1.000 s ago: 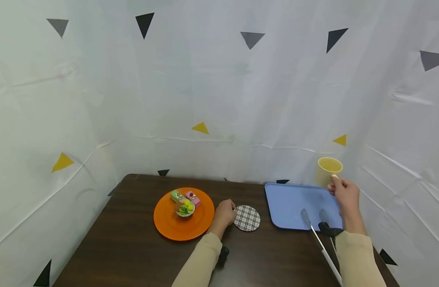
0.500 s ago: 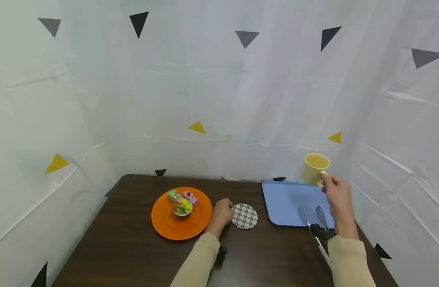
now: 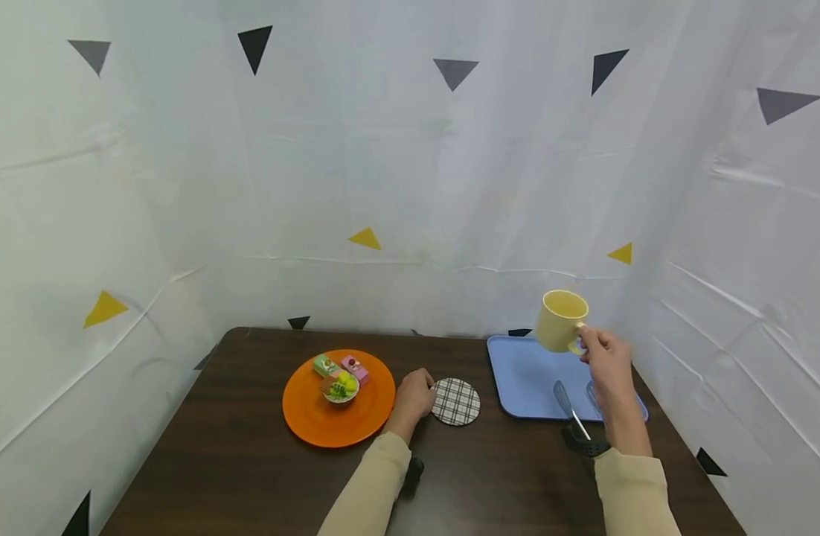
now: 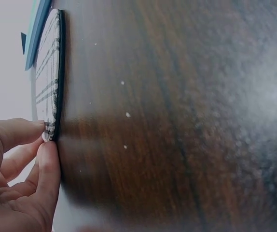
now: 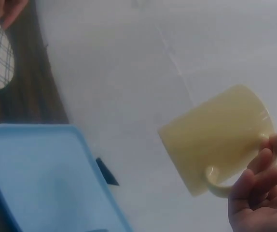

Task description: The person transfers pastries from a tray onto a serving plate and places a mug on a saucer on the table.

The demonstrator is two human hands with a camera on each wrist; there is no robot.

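Observation:
A yellow mug (image 3: 560, 321) hangs above the blue tray, and my right hand (image 3: 607, 357) grips it by the handle. The right wrist view shows the mug (image 5: 220, 135) from the side, with thumb and fingers (image 5: 261, 186) pinching its handle. My left hand (image 3: 415, 393) is at the left edge of a round plaid coaster (image 3: 456, 403) on the dark table. Up close in the left wrist view, thumb and fingers (image 4: 20, 164) pinch the near edge of the coaster (image 4: 48, 77), which lies close over the wood.
An orange plate (image 3: 309, 417) at left bears a toy cupcake (image 3: 341, 388) and green and pink toy cake pieces (image 3: 355, 368). On the blue tray (image 3: 517, 380) at right rest a long-handled utensil (image 3: 565, 402) and a whisk, partly behind the right arm. A white curtain (image 3: 383, 149) surrounds the table.
My right hand has carried the mug leftward, from the tray's right end to above its middle. The left hand stays at the coaster's edge. The view has shifted slightly.

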